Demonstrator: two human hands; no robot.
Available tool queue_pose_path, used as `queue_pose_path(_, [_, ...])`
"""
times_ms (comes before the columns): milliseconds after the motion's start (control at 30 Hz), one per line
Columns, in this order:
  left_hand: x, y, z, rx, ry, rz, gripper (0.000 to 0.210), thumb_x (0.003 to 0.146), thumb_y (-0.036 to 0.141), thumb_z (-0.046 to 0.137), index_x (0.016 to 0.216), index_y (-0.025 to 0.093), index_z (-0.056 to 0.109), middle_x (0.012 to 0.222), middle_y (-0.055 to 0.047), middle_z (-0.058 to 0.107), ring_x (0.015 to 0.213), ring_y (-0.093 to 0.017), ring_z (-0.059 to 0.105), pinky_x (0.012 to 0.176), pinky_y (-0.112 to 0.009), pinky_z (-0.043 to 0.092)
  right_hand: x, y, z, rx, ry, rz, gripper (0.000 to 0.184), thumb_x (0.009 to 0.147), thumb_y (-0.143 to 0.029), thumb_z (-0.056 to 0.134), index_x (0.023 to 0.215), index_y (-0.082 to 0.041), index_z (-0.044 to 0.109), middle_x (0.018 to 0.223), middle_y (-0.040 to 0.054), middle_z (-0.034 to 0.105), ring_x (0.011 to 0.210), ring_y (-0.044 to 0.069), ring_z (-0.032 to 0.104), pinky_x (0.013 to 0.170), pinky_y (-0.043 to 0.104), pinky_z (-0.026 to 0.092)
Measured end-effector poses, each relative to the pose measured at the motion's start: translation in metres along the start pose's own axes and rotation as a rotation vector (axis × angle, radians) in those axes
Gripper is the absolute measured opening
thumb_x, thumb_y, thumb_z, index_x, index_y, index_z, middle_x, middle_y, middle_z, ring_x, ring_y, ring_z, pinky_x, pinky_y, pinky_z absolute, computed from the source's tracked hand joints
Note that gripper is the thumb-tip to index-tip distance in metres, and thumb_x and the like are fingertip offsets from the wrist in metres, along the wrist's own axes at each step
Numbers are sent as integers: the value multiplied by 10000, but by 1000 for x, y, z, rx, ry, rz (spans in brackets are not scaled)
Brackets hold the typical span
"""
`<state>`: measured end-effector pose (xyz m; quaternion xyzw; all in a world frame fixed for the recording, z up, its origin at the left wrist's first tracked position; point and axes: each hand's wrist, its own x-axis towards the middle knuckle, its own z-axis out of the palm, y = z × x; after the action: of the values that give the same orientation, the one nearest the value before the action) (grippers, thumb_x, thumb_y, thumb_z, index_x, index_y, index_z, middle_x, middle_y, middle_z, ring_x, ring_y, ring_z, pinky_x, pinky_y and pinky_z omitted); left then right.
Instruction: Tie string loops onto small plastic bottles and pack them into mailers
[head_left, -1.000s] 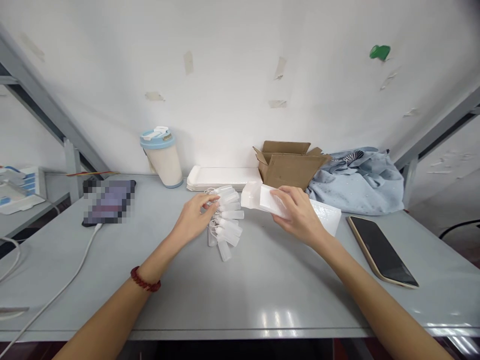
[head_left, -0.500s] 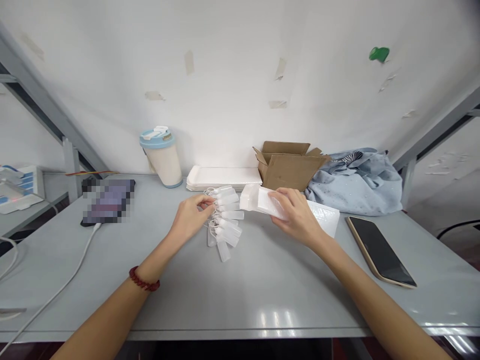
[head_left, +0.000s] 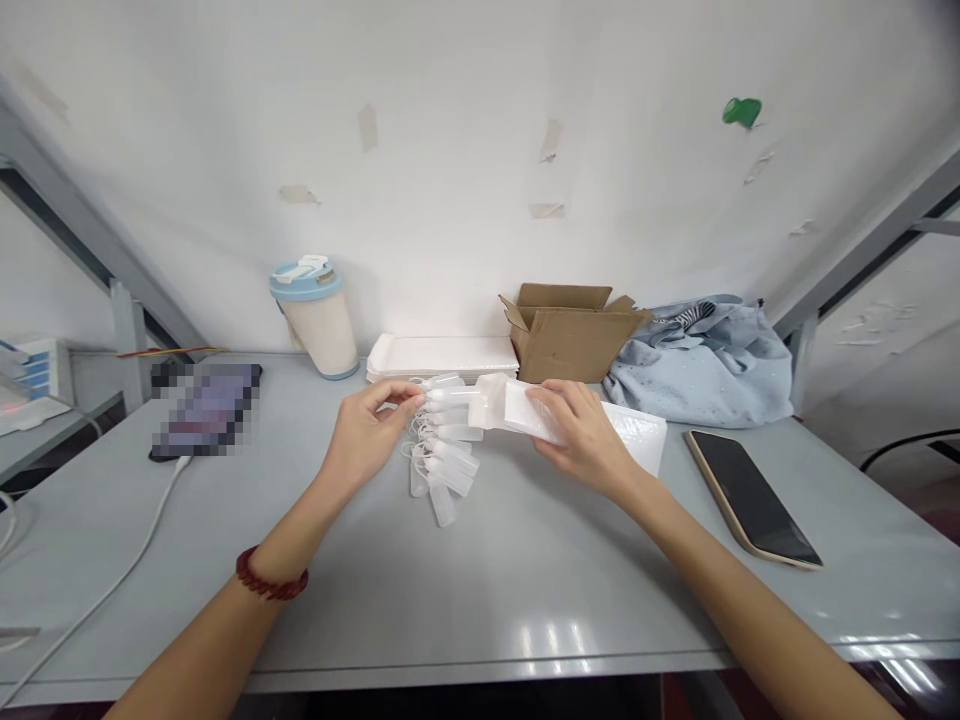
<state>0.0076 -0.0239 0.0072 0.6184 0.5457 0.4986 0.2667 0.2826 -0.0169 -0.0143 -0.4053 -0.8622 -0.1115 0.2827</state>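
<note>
My left hand [head_left: 367, 430] is closed in a pinch on the looped end of a translucent plastic tag [head_left: 451, 397]. The tag points right, its far end at the opening of a white padded envelope [head_left: 622, 432]. My right hand [head_left: 581, 430] grips the envelope, thumb on top, with its flap [head_left: 491, 400] turned out to the left. Whether the tag's tip is inside or just in front of the flap is hard to tell. Under and in front of my left fingertips lies a fanned pile of similar tags [head_left: 450, 465] with thin string loops.
Behind are a stack of white envelopes [head_left: 442, 355], an open cardboard box [head_left: 574, 345], a blue-lidded cup [head_left: 322, 325] and a light blue cloth [head_left: 705, 370]. A phone [head_left: 750, 500] lies at right; a blurred-out phone [head_left: 210, 410] with a white cable [head_left: 127, 570] lies at left.
My left hand has lifted a tag from the pile and brought it level with the envelope's opening. My right hand still holds the envelope. The view has shifted slightly.
</note>
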Motion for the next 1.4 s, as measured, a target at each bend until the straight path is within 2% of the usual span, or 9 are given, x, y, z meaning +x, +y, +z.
queue_pose_path(367, [-18,3,22,-76,-154,209,60,739,257,683,727,236,738,778,-30,715,785,-194,598,622,-294,463,2,-29,-7,77,27,-125,493,744,-122,547,1221,-165,430,1120,160,527,989,292,497,771,405,426])
queue_pose_path(533, [-18,7,18,-56,-263,237,155,787,279,611,819,270,763,874,-32,749,918,-228,608,804,-362,490,1,-30,-7,83,7,-116,498,748,-121,534,1231,-171,423,1120,163,528,989,296,496,775,414,429])
queue_pose_path(567, [-17,7,16,-40,-238,219,163,785,289,603,822,266,760,888,-34,748,920,-232,610,801,-364,489,1,-28,-6,81,14,-113,508,749,-126,536,1240,-178,417,1125,163,527,996,299,497,781,419,428])
queue_pose_path(667, [-8,1,7,57,-55,106,179,788,306,571,819,244,736,922,-31,733,872,-221,615,722,-336,475,1,-21,-5,68,57,-94,519,762,-139,541,1259,-197,404,1139,159,524,1001,298,504,794,428,427])
queue_pose_path(733, [0,-7,2,145,29,52,195,802,307,541,854,233,714,1010,-36,711,925,-226,603,715,-327,460,1,-17,-4,53,81,-74,509,766,-141,549,1252,-195,409,1140,159,523,993,296,507,797,431,429])
queue_pose_path(867, [12,-27,-2,295,5,81,273,788,345,539,1000,243,677,1292,-48,577,1231,-291,425,876,-389,438,0,-13,-3,44,84,-56,497,756,-130,562,1232,-178,425,1138,165,523,1015,298,501,808,434,430])
queue_pose_path(967, [17,-38,0,310,-70,74,358,780,380,536,1084,238,658,1361,-62,525,1298,-305,353,982,-450,382,0,-13,-3,47,79,-46,502,751,-131,561,1231,-188,426,1144,158,521,1009,298,502,810,438,431])
queue_pose_path(1100, [20,-42,1,313,-106,75,412,779,385,527,1133,214,647,1327,-89,560,1263,-304,413,948,-444,419,1,-13,-4,44,73,-40,508,745,-135,563,1230,-198,425,1153,156,519,1002,298,507,809,439,432])
queue_pose_path(1400, [14,-18,-8,102,114,146,414,765,324,545,1147,189,628,1290,-97,566,1004,-221,602,798,-330,506,1,-11,-5,39,35,-12,490,746,-139,560,1219,-191,442,1149,152,527,1020,298,499,802,426,418])
